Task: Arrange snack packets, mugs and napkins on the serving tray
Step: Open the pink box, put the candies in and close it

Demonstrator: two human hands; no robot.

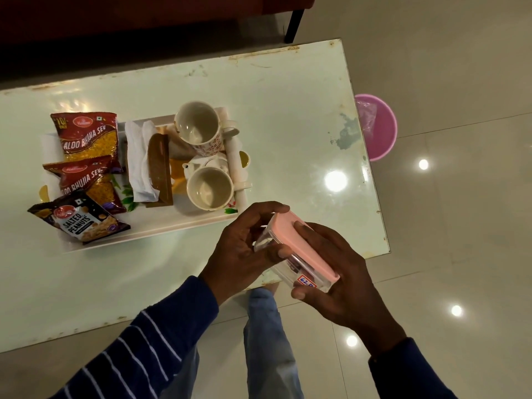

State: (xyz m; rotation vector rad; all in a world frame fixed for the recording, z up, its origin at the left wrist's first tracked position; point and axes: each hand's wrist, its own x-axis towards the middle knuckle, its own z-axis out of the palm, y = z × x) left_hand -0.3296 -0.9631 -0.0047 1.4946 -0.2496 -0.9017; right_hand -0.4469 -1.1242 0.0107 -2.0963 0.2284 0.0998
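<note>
A white serving tray (161,224) lies on the table. On its left lie two red Aloo Bhujia Sev packets (87,133) (86,180) and a dark Salted Peanuts packet (79,218). White napkins (138,159) and a brown holder (159,168) sit in the middle. Two cream mugs (198,126) (210,188) stand on the right side. Near the table's front edge, my left hand (244,249) and my right hand (342,280) both grip a clear plastic box with a pink lid (299,243), tilted, with a price sticker on one end.
The pale glossy table (288,110) has worn edges. A pink bucket (377,125) stands on the tiled floor past its right end. A dark sofa (144,12) and a black leg (293,24) lie behind the table. My own legs (267,341) show below.
</note>
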